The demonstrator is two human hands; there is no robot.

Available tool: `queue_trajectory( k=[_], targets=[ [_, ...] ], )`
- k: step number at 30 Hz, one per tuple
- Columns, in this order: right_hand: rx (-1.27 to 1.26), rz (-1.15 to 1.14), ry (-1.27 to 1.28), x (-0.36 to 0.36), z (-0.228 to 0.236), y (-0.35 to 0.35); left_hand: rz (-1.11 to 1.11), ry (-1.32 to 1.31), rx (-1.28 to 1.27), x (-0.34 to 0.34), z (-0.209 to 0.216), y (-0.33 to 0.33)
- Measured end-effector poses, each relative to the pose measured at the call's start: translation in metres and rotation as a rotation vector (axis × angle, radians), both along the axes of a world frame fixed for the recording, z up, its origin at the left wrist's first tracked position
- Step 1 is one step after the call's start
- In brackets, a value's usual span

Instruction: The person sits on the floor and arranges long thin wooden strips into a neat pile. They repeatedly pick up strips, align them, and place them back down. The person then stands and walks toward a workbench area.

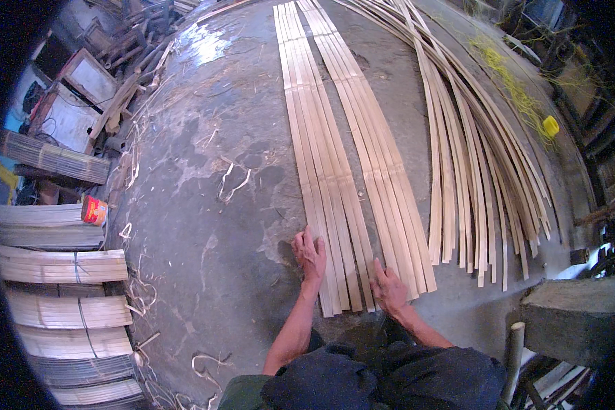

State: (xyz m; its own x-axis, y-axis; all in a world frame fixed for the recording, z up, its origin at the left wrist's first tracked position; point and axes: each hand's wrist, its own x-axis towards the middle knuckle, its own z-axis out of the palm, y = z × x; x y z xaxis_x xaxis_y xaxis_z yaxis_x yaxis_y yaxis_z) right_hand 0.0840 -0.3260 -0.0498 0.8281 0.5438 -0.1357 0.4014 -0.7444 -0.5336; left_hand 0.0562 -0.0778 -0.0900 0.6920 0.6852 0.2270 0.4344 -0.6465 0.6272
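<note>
Long flat bamboo strips lie side by side on the grey concrete floor, running away from me. My left hand rests palm down on the near end of the left group of strips, fingers spread. A second group of strips lies just to the right, and my right hand presses flat on its near end. Neither hand grips anything.
A loose fan of more bamboo strips spreads to the right. Tied bundles of strips are stacked at the left, with a red tin beside them. Yellow string and a yellow spool lie far right. A concrete block is at lower right.
</note>
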Motion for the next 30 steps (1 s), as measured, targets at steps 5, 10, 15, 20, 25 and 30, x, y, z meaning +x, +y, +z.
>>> queue_trajectory(
  k=[5, 10, 15, 20, 25, 30],
  targets=[
    [0.434, -0.168, 0.157, 0.009, -0.016, -0.004, 0.014, 0.005, -0.058, 0.003, 0.001, -0.004],
    [0.503, -0.441, 0.264, 0.023, 0.008, -0.02, 0.014, 0.002, -0.005, 0.001, -0.004, -0.002],
    [0.525, -0.514, 0.131, 0.052, 0.046, -0.047, 0.027, 0.002, -0.001, 0.006, 0.006, -0.004],
    [0.32, -0.464, 0.078, 0.087, 0.067, -0.066, -0.26, -0.079, 0.118, 0.052, 0.038, -0.051],
    [0.419, -0.373, -0.061, 0.118, 0.023, -0.083, -0.724, 0.063, 0.173, 0.112, 0.046, -0.115],
    [0.336, -0.368, 0.008, 0.131, 0.02, -0.087, -0.949, 0.237, 0.232, 0.145, 0.053, -0.136]
  ],
)
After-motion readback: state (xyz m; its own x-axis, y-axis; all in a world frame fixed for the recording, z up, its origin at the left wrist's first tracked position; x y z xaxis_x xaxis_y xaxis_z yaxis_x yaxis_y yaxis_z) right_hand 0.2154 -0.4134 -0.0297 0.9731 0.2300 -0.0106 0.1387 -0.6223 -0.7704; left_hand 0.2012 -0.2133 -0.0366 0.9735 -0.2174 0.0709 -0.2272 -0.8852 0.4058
